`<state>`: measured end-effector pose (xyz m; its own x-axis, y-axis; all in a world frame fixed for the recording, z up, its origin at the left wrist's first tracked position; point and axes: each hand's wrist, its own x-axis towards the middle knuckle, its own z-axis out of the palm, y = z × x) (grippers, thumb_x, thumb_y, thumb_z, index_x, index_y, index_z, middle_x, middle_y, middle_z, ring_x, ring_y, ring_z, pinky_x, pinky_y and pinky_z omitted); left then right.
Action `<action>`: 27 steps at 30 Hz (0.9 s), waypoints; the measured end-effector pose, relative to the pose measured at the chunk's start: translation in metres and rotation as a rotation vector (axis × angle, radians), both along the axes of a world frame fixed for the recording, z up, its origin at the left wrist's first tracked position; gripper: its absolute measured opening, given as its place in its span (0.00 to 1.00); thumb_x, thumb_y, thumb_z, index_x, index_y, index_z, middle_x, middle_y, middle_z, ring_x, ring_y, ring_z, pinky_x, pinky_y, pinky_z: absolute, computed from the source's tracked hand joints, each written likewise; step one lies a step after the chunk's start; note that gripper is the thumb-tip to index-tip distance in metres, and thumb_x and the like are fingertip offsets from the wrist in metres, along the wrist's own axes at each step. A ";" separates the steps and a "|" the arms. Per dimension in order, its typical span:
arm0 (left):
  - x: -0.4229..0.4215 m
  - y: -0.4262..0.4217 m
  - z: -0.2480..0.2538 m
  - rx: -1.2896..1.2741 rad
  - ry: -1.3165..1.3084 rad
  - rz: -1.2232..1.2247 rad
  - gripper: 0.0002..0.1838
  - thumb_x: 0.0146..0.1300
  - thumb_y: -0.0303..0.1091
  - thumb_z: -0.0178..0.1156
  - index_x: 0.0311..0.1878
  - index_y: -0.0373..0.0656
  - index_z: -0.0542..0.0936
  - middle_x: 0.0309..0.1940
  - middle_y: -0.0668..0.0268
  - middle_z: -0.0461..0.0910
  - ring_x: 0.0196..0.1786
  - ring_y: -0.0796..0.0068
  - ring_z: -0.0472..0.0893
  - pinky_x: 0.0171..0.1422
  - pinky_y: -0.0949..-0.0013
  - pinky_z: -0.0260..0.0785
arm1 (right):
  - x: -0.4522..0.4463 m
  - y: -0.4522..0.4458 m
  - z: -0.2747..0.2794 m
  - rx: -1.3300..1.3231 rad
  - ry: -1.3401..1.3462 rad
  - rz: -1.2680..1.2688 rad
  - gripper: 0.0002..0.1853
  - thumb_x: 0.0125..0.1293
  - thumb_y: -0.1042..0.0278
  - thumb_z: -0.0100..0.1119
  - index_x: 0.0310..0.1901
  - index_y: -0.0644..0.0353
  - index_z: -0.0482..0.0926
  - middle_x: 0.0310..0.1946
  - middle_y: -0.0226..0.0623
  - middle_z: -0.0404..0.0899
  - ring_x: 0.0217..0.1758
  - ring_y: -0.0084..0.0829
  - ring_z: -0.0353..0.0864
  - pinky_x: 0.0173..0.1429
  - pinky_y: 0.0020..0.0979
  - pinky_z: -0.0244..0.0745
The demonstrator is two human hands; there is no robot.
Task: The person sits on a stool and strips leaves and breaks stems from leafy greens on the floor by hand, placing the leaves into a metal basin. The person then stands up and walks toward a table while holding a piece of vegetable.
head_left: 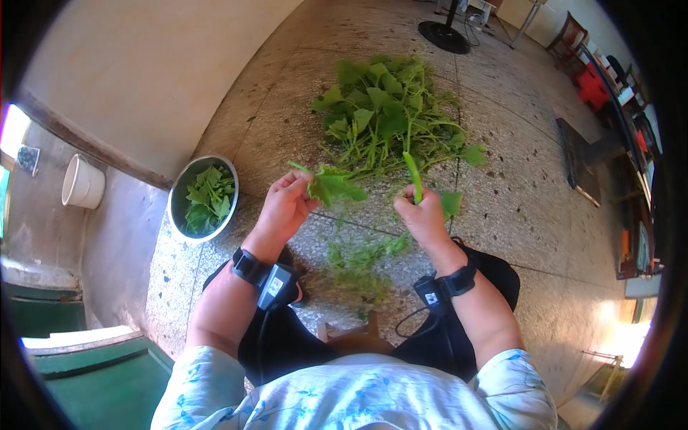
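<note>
My left hand (283,204) is closed in a pinch on a green leaf (335,186), whose stalk end pokes out past the fingers. Thumb and fingers of my right hand (424,215) grip a thick green stem (412,172) that points up and away from me. Another leaf (451,204) shows just beside that hand; whether it joins the stem is hidden. Beyond both hands, a heap of leafy green vines (387,107) lies on the floor. Thin green strips and scraps (365,261) are scattered between my knees.
To the left stands a metal basin (173,215) with picked leaves (208,199) inside. A white bucket (84,183) is farther left, past the wall's edge. A round black stand base (444,37) rests at the back. Along the right are a dark board (577,161) and furniture.
</note>
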<state>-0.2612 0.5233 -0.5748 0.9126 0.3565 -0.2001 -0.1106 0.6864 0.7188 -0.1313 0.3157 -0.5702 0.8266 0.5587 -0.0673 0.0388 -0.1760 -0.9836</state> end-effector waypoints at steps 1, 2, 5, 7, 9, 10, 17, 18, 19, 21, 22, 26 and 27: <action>-0.001 0.001 0.003 0.005 0.002 0.013 0.06 0.64 0.30 0.43 0.34 0.40 0.70 0.35 0.63 0.74 0.38 0.70 0.75 0.43 0.64 0.70 | 0.001 0.000 -0.003 -0.003 -0.020 -0.018 0.05 0.48 0.72 0.57 0.21 0.63 0.72 0.16 0.24 0.67 0.19 0.16 0.62 0.24 0.21 0.58; -0.001 0.000 0.007 0.002 0.034 0.075 0.04 0.62 0.29 0.46 0.33 0.41 0.70 0.29 0.67 0.71 0.33 0.74 0.73 0.40 0.68 0.70 | 0.001 0.001 -0.005 -0.005 -0.039 -0.031 0.05 0.48 0.72 0.56 0.21 0.62 0.72 0.16 0.24 0.67 0.19 0.16 0.62 0.24 0.21 0.58; -0.013 0.018 0.004 0.043 0.092 0.212 0.02 0.60 0.28 0.49 0.32 0.41 0.70 0.23 0.70 0.68 0.28 0.79 0.70 0.36 0.71 0.68 | -0.002 0.002 0.002 -0.049 -0.048 0.001 0.05 0.48 0.72 0.55 0.20 0.62 0.71 0.15 0.23 0.66 0.19 0.15 0.60 0.23 0.22 0.56; -0.029 0.057 -0.033 0.065 0.056 0.267 0.03 0.58 0.27 0.49 0.35 0.40 0.70 0.27 0.66 0.70 0.31 0.76 0.72 0.39 0.69 0.69 | -0.002 0.002 0.000 -0.085 -0.070 0.009 0.05 0.48 0.73 0.55 0.20 0.62 0.71 0.15 0.22 0.66 0.18 0.14 0.60 0.23 0.21 0.56; -0.046 0.083 -0.027 0.073 0.117 0.542 0.06 0.59 0.27 0.49 0.39 0.38 0.69 0.30 0.63 0.71 0.35 0.72 0.74 0.41 0.67 0.70 | -0.002 0.004 -0.003 -0.088 -0.069 0.040 0.04 0.48 0.73 0.55 0.21 0.62 0.71 0.16 0.22 0.66 0.18 0.14 0.59 0.23 0.21 0.55; -0.053 0.095 -0.024 0.070 0.166 0.779 0.09 0.59 0.27 0.49 0.42 0.36 0.67 0.33 0.59 0.72 0.38 0.67 0.75 0.42 0.66 0.71 | -0.003 0.004 -0.003 -0.072 -0.048 0.022 0.04 0.48 0.73 0.55 0.22 0.62 0.72 0.16 0.22 0.66 0.19 0.14 0.60 0.23 0.21 0.56; -0.038 0.059 -0.005 0.067 0.337 0.421 0.17 0.61 0.36 0.51 0.50 0.36 0.67 0.39 0.58 0.75 0.39 0.68 0.76 0.42 0.68 0.71 | -0.013 0.016 -0.004 -0.081 -0.102 0.188 0.05 0.49 0.73 0.55 0.28 0.64 0.74 0.19 0.23 0.69 0.22 0.15 0.65 0.26 0.20 0.61; -0.026 0.038 0.004 0.276 0.232 0.180 0.17 0.60 0.38 0.53 0.49 0.38 0.69 0.37 0.60 0.76 0.37 0.71 0.77 0.40 0.70 0.71 | -0.016 0.019 -0.003 -0.105 -0.150 0.191 0.05 0.49 0.73 0.55 0.29 0.64 0.74 0.19 0.26 0.70 0.22 0.18 0.67 0.26 0.22 0.62; -0.015 0.014 0.017 0.385 0.181 0.042 0.16 0.59 0.39 0.55 0.45 0.38 0.72 0.31 0.66 0.77 0.32 0.78 0.77 0.37 0.75 0.70 | -0.020 0.022 -0.002 -0.131 -0.197 0.201 0.06 0.48 0.73 0.54 0.30 0.64 0.74 0.18 0.28 0.71 0.22 0.20 0.68 0.27 0.24 0.64; 0.000 -0.027 0.034 0.517 0.175 -0.099 0.14 0.59 0.39 0.54 0.44 0.39 0.73 0.30 0.69 0.76 0.29 0.83 0.75 0.32 0.80 0.67 | -0.029 0.029 -0.001 -0.190 -0.197 0.252 0.10 0.48 0.72 0.54 0.34 0.64 0.72 0.20 0.33 0.72 0.21 0.24 0.70 0.28 0.26 0.66; 0.005 -0.038 0.035 0.599 0.176 -0.146 0.14 0.60 0.39 0.54 0.43 0.40 0.73 0.29 0.71 0.76 0.28 0.84 0.74 0.30 0.81 0.66 | -0.035 0.032 0.004 -0.203 -0.203 0.240 0.10 0.48 0.72 0.54 0.34 0.64 0.72 0.20 0.33 0.72 0.21 0.24 0.70 0.28 0.26 0.66; 0.019 -0.044 0.027 0.620 0.234 -0.185 0.12 0.60 0.37 0.53 0.41 0.40 0.74 0.28 0.73 0.75 0.26 0.86 0.73 0.28 0.82 0.64 | -0.040 0.033 0.007 -0.059 -0.242 0.333 0.13 0.51 0.71 0.54 0.39 0.63 0.70 0.24 0.35 0.73 0.25 0.24 0.71 0.30 0.26 0.66; 0.019 -0.039 0.025 0.530 0.221 -0.172 0.11 0.60 0.37 0.53 0.41 0.40 0.75 0.27 0.73 0.75 0.26 0.86 0.73 0.28 0.82 0.64 | -0.039 0.032 0.004 0.001 -0.245 0.346 0.13 0.53 0.71 0.54 0.40 0.63 0.70 0.25 0.34 0.73 0.27 0.23 0.72 0.30 0.26 0.67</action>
<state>-0.2419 0.4841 -0.5493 0.9232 0.3104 -0.2267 0.1611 0.2230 0.9614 -0.1700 0.3479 -0.5660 0.5814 0.8063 0.1086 0.3280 -0.1102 -0.9382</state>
